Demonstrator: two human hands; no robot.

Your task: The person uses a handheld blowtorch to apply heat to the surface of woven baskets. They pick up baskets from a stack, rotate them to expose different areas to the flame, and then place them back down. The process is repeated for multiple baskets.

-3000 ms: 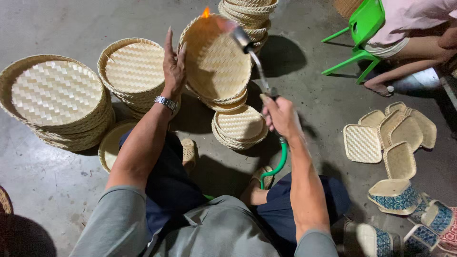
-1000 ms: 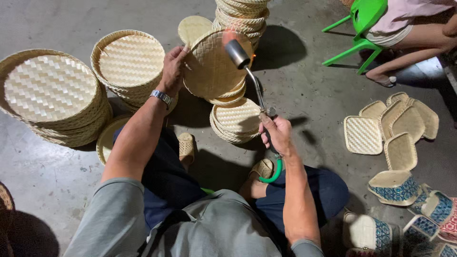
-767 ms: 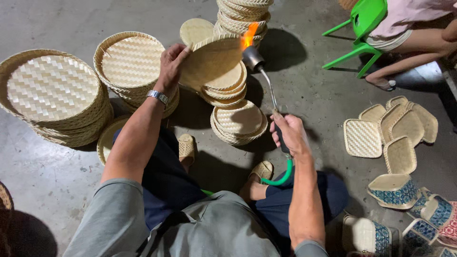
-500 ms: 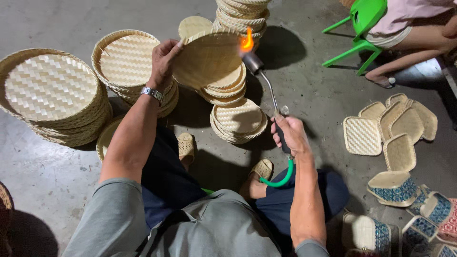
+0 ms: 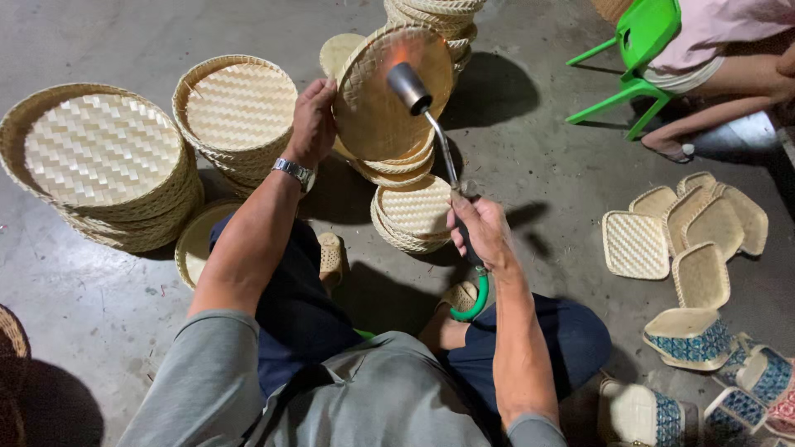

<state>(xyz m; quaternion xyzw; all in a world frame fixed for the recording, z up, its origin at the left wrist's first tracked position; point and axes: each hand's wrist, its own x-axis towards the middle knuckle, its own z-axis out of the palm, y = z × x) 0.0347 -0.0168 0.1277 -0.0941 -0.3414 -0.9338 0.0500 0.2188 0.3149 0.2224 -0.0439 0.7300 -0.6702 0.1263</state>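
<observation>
My left hand (image 5: 313, 122) grips the rim of a round woven bamboo tray (image 5: 373, 103), tilted up on edge so its inside faces me. My right hand (image 5: 482, 234) is closed on the handle of a gas torch (image 5: 435, 141) with a long metal neck and a green hose. The torch's nozzle points at the tray's inside, which glows orange near the top. A wristwatch sits on my left wrist.
Stacks of round woven trays stand at the left (image 5: 103, 161), upper left (image 5: 238, 112), below the torch (image 5: 414, 217) and at the top (image 5: 435, 16). Square woven trays (image 5: 687, 236) lie at the right. A green plastic stool (image 5: 642, 41) and another seated person's legs (image 5: 720, 91) are at upper right.
The tray has been tipped more upright. The torch nozzle has moved from the tray's right edge to in front of its inside face.
</observation>
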